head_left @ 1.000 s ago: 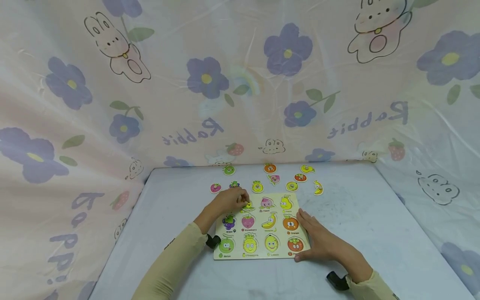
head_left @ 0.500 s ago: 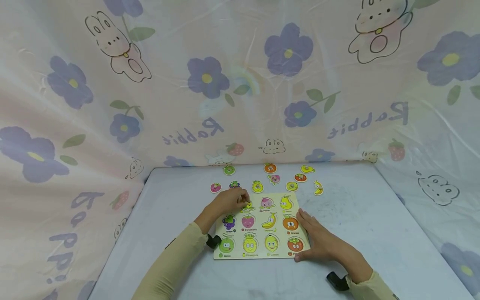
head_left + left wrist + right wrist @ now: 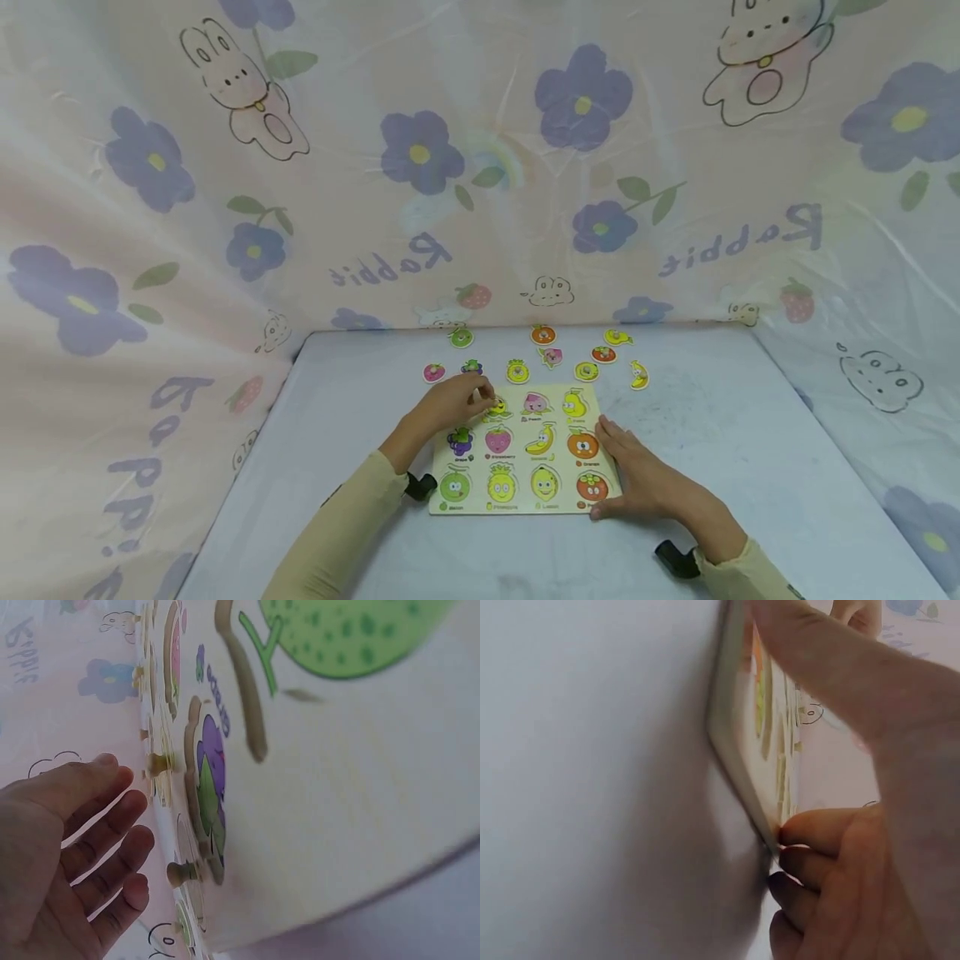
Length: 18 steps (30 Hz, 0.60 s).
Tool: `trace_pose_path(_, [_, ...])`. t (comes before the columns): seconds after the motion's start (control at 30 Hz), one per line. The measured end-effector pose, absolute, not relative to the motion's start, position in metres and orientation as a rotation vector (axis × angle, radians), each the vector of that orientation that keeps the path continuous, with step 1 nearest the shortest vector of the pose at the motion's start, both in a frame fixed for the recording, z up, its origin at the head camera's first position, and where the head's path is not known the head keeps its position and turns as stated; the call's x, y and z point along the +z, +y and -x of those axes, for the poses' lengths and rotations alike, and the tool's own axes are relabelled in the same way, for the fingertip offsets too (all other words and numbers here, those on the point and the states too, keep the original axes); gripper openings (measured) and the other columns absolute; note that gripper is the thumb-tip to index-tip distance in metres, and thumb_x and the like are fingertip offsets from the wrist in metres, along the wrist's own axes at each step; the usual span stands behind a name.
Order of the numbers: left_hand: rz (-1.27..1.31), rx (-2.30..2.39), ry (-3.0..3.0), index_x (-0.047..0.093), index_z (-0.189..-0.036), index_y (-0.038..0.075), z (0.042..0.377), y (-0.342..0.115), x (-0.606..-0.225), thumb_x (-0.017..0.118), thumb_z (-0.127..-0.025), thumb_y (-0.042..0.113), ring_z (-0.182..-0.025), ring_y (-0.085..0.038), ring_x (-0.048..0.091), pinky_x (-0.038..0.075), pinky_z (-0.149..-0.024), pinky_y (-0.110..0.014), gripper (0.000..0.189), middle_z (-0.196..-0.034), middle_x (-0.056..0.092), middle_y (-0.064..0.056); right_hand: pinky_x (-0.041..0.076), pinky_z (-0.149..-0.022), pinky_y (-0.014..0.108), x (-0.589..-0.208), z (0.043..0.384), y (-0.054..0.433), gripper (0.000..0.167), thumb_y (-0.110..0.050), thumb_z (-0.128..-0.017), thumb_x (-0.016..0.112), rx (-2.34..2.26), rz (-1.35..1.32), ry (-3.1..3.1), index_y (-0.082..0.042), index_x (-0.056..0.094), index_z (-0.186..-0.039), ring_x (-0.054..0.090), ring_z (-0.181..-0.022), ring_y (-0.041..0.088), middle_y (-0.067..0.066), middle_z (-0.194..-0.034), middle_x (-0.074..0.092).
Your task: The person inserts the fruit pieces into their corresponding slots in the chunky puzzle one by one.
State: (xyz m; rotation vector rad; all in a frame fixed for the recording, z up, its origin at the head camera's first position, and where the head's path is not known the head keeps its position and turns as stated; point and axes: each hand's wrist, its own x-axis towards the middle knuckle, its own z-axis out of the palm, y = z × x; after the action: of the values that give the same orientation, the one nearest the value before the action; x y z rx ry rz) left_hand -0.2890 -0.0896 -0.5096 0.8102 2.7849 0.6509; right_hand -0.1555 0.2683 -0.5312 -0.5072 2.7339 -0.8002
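Observation:
In the head view a pale wooden fruit puzzle board (image 3: 522,501) lies on the table, its slots showing printed fruits. My left hand (image 3: 452,402) is over its upper left corner, fingertips beside a yellow fruit picture (image 3: 498,406). The left wrist view shows this hand's fingers (image 3: 133,855) loosely bent, holding nothing, close to a small wooden knob (image 3: 159,763) but apart from it. A second knob (image 3: 181,874) stands lower. My right hand (image 3: 647,477) rests along the board's right edge, thumb at the near corner. Its fingertips (image 3: 791,829) touch the board's side in the right wrist view.
Several loose knobbed fruit pieces lie behind the board, among them a green melon (image 3: 461,337), an orange (image 3: 543,335), a pineapple (image 3: 517,372) and a banana (image 3: 638,375). A patterned curtain (image 3: 480,192) encloses the white table (image 3: 750,467).
My left hand has drawn back slightly to the left from the yellow fruit at the board's top row. The right hand stays at the board's edge. The head view has shifted a little.

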Motion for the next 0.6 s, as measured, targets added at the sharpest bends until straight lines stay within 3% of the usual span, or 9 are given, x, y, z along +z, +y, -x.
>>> trace_pose_path(0.3, [-0.786, 0.659, 2.813, 0.074, -0.117, 0.021, 0.273, -0.108, -0.509, 0.071, -0.106, 0.034, -0.098, -0.01, 0.063, 0.057, -0.09, -0.034, 0.017, -0.113, 0.069, 0.006, 0.029, -0.123, 0.071, -0.521, 0.165, 0.27, 0.097, -0.052, -0.09, 0.084, -0.759, 0.566, 2.789, 0.007, 0.046, -0.158, 0.029, -0.155, 0.056, 0.027, -0.169, 0.035])
trace_pose_path(0.6, [-0.762, 0.655, 2.87, 0.074, -0.131, 0.017, 0.254, -0.128, -0.512, 0.071, -0.106, 0.033, -0.134, -0.026, 0.062, 0.05, -0.116, -0.048, 0.03, -0.136, 0.07, -0.002, 0.043, -0.117, 0.065, -0.521, 0.184, 0.27, 0.079, -0.045, -0.093, 0.084, -0.729, 0.601, 2.896, 0.005, 0.058, -0.148, 0.047, -0.145, 0.048, 0.025, -0.153, 0.054])
